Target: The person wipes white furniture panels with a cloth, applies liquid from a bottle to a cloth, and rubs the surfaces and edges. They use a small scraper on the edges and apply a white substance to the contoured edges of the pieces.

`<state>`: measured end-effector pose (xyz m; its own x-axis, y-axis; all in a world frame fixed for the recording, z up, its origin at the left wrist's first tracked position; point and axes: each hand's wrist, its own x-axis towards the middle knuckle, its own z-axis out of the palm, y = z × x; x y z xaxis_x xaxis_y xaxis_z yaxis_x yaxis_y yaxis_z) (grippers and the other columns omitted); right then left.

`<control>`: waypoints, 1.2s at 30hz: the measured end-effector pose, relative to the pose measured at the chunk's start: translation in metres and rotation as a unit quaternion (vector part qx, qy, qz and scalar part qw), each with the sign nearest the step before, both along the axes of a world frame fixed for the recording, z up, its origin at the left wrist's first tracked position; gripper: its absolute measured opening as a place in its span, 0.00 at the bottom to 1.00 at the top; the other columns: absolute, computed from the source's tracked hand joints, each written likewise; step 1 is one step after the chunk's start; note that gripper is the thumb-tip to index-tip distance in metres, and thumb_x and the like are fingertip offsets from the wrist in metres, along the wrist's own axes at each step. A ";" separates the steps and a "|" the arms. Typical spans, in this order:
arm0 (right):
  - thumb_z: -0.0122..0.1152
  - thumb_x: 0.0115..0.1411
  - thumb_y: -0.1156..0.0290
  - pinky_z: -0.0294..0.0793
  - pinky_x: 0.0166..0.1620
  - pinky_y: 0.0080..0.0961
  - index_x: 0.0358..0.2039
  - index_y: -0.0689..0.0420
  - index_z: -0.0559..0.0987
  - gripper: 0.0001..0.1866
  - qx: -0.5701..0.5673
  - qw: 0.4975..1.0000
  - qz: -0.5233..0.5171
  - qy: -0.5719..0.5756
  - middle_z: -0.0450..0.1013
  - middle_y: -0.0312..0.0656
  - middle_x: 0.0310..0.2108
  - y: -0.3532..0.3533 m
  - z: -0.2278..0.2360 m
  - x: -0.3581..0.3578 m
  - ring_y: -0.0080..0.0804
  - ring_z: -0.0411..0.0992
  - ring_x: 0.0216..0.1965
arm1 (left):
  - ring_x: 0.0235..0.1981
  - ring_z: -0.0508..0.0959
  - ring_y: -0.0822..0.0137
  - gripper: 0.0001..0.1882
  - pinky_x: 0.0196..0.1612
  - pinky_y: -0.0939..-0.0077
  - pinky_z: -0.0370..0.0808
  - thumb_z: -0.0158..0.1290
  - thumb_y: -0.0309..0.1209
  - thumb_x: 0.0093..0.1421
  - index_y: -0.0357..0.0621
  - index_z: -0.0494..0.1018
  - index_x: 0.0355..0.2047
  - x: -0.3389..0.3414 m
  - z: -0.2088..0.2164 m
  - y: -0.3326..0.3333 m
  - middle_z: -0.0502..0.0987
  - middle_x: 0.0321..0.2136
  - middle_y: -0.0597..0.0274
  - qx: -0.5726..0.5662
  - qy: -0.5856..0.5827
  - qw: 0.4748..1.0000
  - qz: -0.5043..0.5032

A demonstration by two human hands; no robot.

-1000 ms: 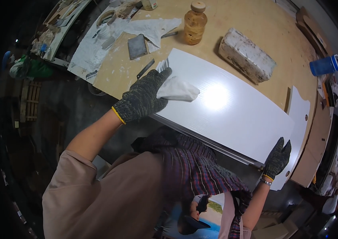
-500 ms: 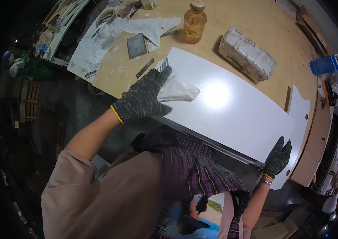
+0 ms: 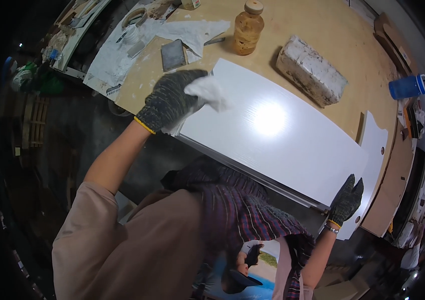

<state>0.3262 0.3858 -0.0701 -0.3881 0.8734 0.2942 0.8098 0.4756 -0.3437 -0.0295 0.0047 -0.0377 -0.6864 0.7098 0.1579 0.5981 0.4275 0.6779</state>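
A glossy white panel (image 3: 292,145) lies at the front of the table, slanting from upper left to lower right. At its left end my left hand (image 3: 175,97), in a dark knitted glove with a yellow cuff, is closed on a white cloth (image 3: 210,93). Part of the cloth sticks out past the fingers over the panel's corner. My right hand (image 3: 346,202), gloved alike, rests at the panel's right end with fingers stretched out and holds nothing. A second white piece (image 3: 371,140) with a wavy edge and round holes shows beyond that end.
Behind the panel stand a whitish, stained block (image 3: 311,70) and a lidded jar (image 3: 248,30) of amber contents. A grey sanding block (image 3: 173,55) and a crumpled white sheet (image 3: 117,62) lie to the left. At the far right is a blue jug (image 3: 407,87).
My left hand has closed on the cloth and shifted up and left, lifting and bunching it from the panel's surface. My right hand has stayed nearly in place.
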 end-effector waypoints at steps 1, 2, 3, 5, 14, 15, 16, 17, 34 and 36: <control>0.57 0.65 0.60 0.71 0.52 0.36 0.51 0.67 0.74 0.23 0.001 1.000 -0.001 0.000 0.75 0.56 0.48 -0.002 0.002 -0.001 0.49 0.74 0.49 | 0.45 0.80 0.54 0.21 0.49 0.67 0.75 0.56 0.32 0.58 0.39 0.74 0.51 -0.006 0.002 0.001 0.79 0.44 0.48 0.038 -0.048 0.997 0.057; 0.57 0.65 0.60 0.71 0.52 0.36 0.51 0.67 0.74 0.23 -0.007 1.000 -0.005 -0.004 0.75 0.56 0.48 -0.003 0.005 -0.003 0.49 0.74 0.49 | 0.44 0.80 0.55 0.20 0.48 0.67 0.76 0.55 0.33 0.58 0.40 0.74 0.50 -0.012 0.005 0.002 0.80 0.43 0.49 -0.008 0.002 0.998 0.064; 0.57 0.65 0.60 0.71 0.53 0.36 0.51 0.67 0.74 0.23 -0.024 1.000 0.007 0.001 0.75 0.56 0.48 -0.008 0.006 -0.014 0.49 0.74 0.49 | 0.42 0.81 0.55 0.18 0.46 0.68 0.76 0.55 0.33 0.59 0.40 0.75 0.49 -0.013 0.027 -0.007 0.81 0.41 0.50 -0.063 0.059 0.993 0.086; 0.57 0.65 0.60 0.71 0.53 0.36 0.52 0.67 0.74 0.23 -0.014 1.000 0.010 0.002 0.75 0.56 0.48 -0.004 0.002 -0.009 0.48 0.74 0.49 | 0.42 0.78 0.49 0.17 0.46 0.60 0.75 0.53 0.36 0.57 0.45 0.77 0.45 -0.032 -0.013 -0.006 0.79 0.41 0.49 -0.092 0.068 0.985 0.129; 0.57 0.66 0.64 0.70 0.54 0.34 0.52 0.68 0.73 0.22 -0.020 0.998 0.024 0.053 0.74 0.55 0.49 0.001 -0.003 0.001 0.46 0.73 0.50 | 0.35 0.82 0.60 0.12 0.41 0.71 0.77 0.57 0.31 0.58 0.42 0.80 0.41 -0.091 -0.054 -0.087 0.83 0.33 0.56 0.055 -0.073 0.949 0.302; 0.57 0.66 0.64 0.70 0.54 0.34 0.52 0.68 0.73 0.22 -0.018 0.998 0.029 0.054 0.74 0.55 0.49 0.000 -0.003 -0.003 0.46 0.73 0.50 | 0.35 0.82 0.59 0.12 0.42 0.69 0.76 0.57 0.33 0.58 0.42 0.80 0.41 -0.095 -0.064 -0.094 0.82 0.34 0.54 0.006 0.048 0.956 0.289; 0.56 0.66 0.63 0.70 0.54 0.34 0.53 0.68 0.73 0.22 -0.018 0.999 0.013 0.036 0.74 0.55 0.49 -0.001 -0.001 -0.004 0.46 0.73 0.50 | 0.36 0.82 0.58 0.13 0.43 0.68 0.76 0.58 0.34 0.57 0.43 0.80 0.41 -0.090 -0.066 -0.087 0.82 0.34 0.53 -0.017 0.066 0.963 0.261; 0.56 0.66 0.62 0.70 0.54 0.34 0.53 0.68 0.73 0.23 -0.017 1.000 -0.003 0.018 0.74 0.55 0.50 -0.002 0.001 -0.004 0.46 0.73 0.50 | 0.37 0.82 0.56 0.14 0.45 0.66 0.76 0.58 0.36 0.57 0.43 0.81 0.40 -0.080 -0.069 -0.078 0.82 0.35 0.52 -0.041 0.085 0.968 0.233; 0.53 0.68 0.67 0.67 0.58 0.30 0.56 0.70 0.70 0.22 -0.043 0.999 0.004 -0.017 0.72 0.54 0.53 -0.006 0.008 -0.004 0.42 0.71 0.53 | 0.36 0.76 0.58 0.16 0.41 0.61 0.71 0.52 0.30 0.57 0.58 0.78 0.46 -0.018 -0.098 -0.149 0.77 0.33 0.60 -0.236 0.219 0.922 0.216; 0.54 0.67 0.67 0.68 0.57 0.31 0.55 0.70 0.71 0.22 -0.043 0.999 0.001 -0.025 0.73 0.54 0.52 -0.004 0.009 -0.007 0.41 0.71 0.52 | 0.40 0.75 0.57 0.28 0.48 0.63 0.69 0.50 0.23 0.53 0.57 0.73 0.56 0.008 -0.088 -0.158 0.77 0.38 0.60 -0.233 0.223 0.929 0.179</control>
